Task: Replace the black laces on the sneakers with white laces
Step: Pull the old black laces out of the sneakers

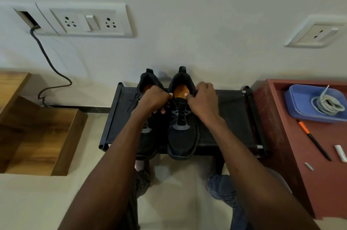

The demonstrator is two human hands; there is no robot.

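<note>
While both forearms reach forward, 2 black sneakers sit side by side on a low black fabric rack (229,117) against the wall, toes toward the person. The left hand (155,99) and the right hand (201,99) meet at the collar of the right sneaker (183,132), whose orange insole shows between them. Each hand's grip is narrow, fingers curled and pinching at the top of the black laces (181,115); exactly what each pinch holds I cannot tell. The left sneaker (148,135) is partly hidden under the left forearm, its own lace loose at the side. The white laces (327,103) lie coiled in a blue tray (298,102) on a red-brown desk (293,145) to the right, well apart from the shoes. An orange-and-black pen (313,139) lies on that desk just in front of the tray.
</note>
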